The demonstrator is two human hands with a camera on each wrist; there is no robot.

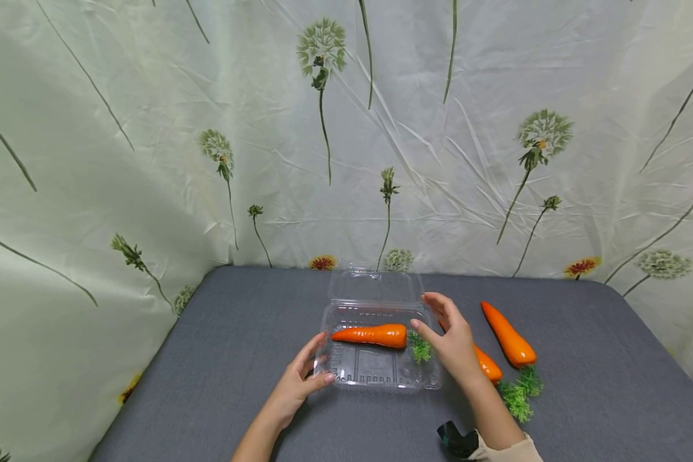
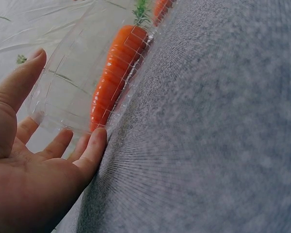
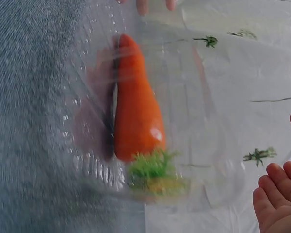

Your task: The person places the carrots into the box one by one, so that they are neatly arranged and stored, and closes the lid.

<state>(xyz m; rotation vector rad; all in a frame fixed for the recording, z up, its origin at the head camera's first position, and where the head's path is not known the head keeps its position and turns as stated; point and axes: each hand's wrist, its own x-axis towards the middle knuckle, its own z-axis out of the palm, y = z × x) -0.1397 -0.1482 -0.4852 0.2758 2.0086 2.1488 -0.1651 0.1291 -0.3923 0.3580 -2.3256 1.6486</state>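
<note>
An orange toy carrot with a frizzy green top lies lengthwise in a clear plastic clamshell box. Its tip points left, and the box's hinged lid is folded back, away from me. My left hand is at the box's left end, fingers spread; the left wrist view shows the fingertips right at the box wall and the thumb apart. Over the box's right end, my right hand holds nothing, its thumb and fingers spread, as the right wrist view also shows of the hand.
Two more carrots lie right of the box: one in full view, the other partly hidden behind my right hand. Their green tops meet near my right forearm. A flower-printed curtain rises behind the grey table.
</note>
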